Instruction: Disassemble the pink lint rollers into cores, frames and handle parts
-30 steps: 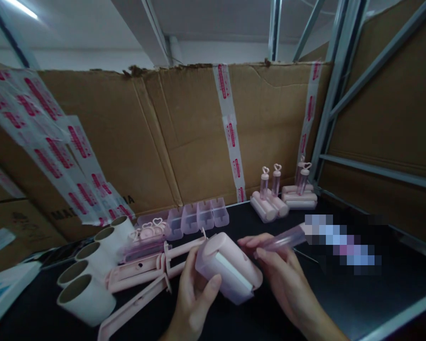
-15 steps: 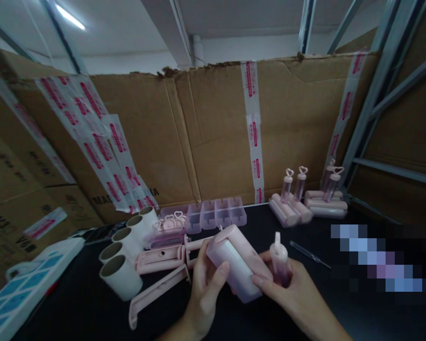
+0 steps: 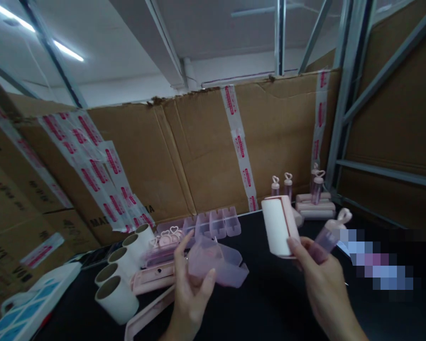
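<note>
My left hand point(image 3: 190, 293) holds a translucent purple plastic cover point(image 3: 218, 265), gripped between thumb and fingers with its hollow inside partly showing. To the right and a little higher, my right hand point(image 3: 324, 279) has its thumb on a white roll point(image 3: 279, 229) set in a pale pink holder. A translucent purple tube point(image 3: 323, 244) with a pink cap and heart-shaped loop is held in the same hand, behind the thumb. The two hands are apart. Just left of my left hand lie a pink plastic frame point(image 3: 152, 278) and a long pink strip point(image 3: 147, 315).
Several white paper rolls point(image 3: 118, 300) stand at the left. Open purple covers point(image 3: 216, 225) line the back edge beside pink heart-loop parts point(image 3: 168, 237). Pink cases with tubes point(image 3: 315, 210) are at the back right. A white-and-blue box point(image 3: 39, 296) sits far left, before a cardboard wall point(image 3: 202, 151).
The purple cover has come off the pink case. It is now in my left hand, while my right hand has moved right and up with the roll in its holder and the tube.
</note>
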A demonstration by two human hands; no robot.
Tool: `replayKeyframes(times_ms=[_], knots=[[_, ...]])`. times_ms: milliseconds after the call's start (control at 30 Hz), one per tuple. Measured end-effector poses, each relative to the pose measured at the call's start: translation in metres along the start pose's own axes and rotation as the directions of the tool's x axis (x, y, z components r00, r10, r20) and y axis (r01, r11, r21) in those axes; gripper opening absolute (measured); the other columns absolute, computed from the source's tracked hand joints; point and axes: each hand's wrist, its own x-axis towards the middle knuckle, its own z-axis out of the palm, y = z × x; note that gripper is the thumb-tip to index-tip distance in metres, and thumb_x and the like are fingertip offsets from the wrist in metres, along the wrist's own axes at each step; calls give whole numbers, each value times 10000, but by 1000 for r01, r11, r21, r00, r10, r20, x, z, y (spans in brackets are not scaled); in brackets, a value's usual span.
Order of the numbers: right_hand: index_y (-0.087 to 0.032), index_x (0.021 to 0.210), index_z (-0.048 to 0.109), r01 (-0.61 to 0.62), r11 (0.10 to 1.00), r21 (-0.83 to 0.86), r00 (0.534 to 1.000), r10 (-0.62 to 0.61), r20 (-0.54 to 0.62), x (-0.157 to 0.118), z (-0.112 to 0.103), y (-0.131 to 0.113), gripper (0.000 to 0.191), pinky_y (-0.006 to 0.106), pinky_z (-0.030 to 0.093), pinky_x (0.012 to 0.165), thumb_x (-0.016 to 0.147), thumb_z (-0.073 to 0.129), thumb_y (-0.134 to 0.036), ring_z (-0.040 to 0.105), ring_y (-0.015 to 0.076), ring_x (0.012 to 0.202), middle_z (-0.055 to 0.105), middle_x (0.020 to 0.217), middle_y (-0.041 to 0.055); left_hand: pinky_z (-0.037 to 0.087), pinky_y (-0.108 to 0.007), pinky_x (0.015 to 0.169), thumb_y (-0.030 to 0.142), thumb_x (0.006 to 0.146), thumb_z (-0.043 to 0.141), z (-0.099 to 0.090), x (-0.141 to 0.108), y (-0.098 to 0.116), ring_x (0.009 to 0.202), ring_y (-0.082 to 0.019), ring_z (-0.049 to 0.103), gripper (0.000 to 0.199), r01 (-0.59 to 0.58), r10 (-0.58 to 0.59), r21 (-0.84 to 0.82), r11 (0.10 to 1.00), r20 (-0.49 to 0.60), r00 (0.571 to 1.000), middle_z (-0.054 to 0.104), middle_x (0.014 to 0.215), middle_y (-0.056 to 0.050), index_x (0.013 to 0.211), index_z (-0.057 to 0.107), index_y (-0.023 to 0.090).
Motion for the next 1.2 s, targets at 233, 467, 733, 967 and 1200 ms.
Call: replayKeyframes(times_ms=[233, 467, 733, 967, 1200], knots=[[-114, 975, 756, 83, 996, 33, 982, -76, -175, 26, -31, 5, 513, 295, 485, 666, 707, 844, -543, 654, 222, 760, 747, 824, 63, 631, -411, 736, 531, 747, 835, 38, -18, -9, 974, -366, 750, 623, -557, 324, 644, 525, 454, 830, 743, 1123, -161, 1225, 620, 194], [-116, 994, 749, 52, 999, -7, 985, -52, -165, 22, -49, 8, 525, 306, 491, 694, 701, 848, -540, 671, 234, 781, 758, 829, 60, 635, -444, 717, 535, 745, 830, 100, -1, 17, 933, -346, 742, 591, -549, -73, 793, 263, 584, 808, 729, 1111, -146, 1182, 646, 183], [-99, 975, 750, 15, 999, -45, 990, -22, -139, 21, -53, 11, 548, 302, 464, 609, 695, 840, -561, 640, 223, 689, 746, 756, 59, 597, -419, 632, 482, 918, 678, 123, 1, 19, 848, -332, 708, 427, -586, -147, 775, 237, 625, 767, 710, 956, -149, 1108, 668, 100], [-112, 957, 751, 11, 998, -55, 990, -19, -140, 19, -54, 12, 530, 305, 481, 617, 688, 832, -562, 636, 223, 687, 720, 701, 36, 585, -366, 640, 102, 964, 567, 151, 30, 2, 911, -278, 693, 202, -658, -179, 714, 238, 698, 693, 701, 1039, -113, 1147, 643, 141], [-136, 921, 756, 41, 996, -80, 993, -50, -110, 20, -56, 14, 470, 307, 469, 579, 708, 828, -548, 637, 232, 644, 703, 643, 30, 593, -442, 879, 341, 977, 645, 167, 73, -30, 1047, -239, 675, 342, -648, -237, 724, 236, 690, 684, 649, 1255, -105, 1265, 614, 159]])
